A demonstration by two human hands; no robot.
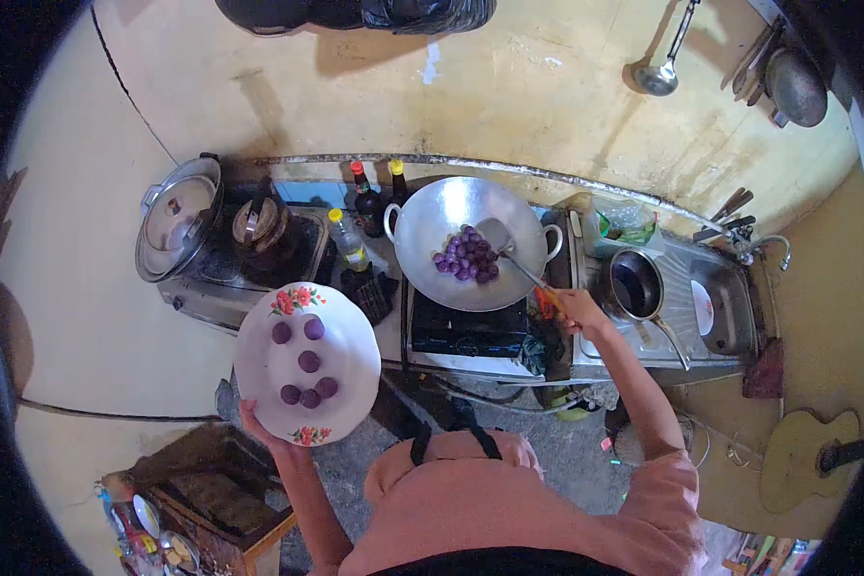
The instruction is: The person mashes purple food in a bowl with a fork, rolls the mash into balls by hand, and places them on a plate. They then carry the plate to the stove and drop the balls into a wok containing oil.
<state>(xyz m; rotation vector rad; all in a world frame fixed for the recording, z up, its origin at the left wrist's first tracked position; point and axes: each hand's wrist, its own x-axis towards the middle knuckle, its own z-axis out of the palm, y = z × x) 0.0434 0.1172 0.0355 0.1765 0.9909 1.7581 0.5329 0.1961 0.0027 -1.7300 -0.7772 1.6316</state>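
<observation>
My left hand (pixel 259 424) grips the lower left rim of a white plate (pixel 346 374) with red flowers. Several purple balls (pixel 308 362) lie on that plate. Fingers of my right hand (pixel 580 313) are wrapped round the wooden handle of a metal spatula (pixel 530 274). Its blade rests inside a large silver wok (pixel 422 221), against the right side of a heap of smaller-looking purple balls (pixel 465 254). The wok sits on a black stove (pixel 466 331), to the right of the plate.
Three bottles (pixel 366 200) stand left of the wok. Further left are a second stove (pixel 302 240) with a pot and a lidded pan (pixel 175 216). On the right, a dark saucepan (pixel 634 285) stands beside the sink (pixel 728 312). A ladle (pixel 657 79) hangs on the wall.
</observation>
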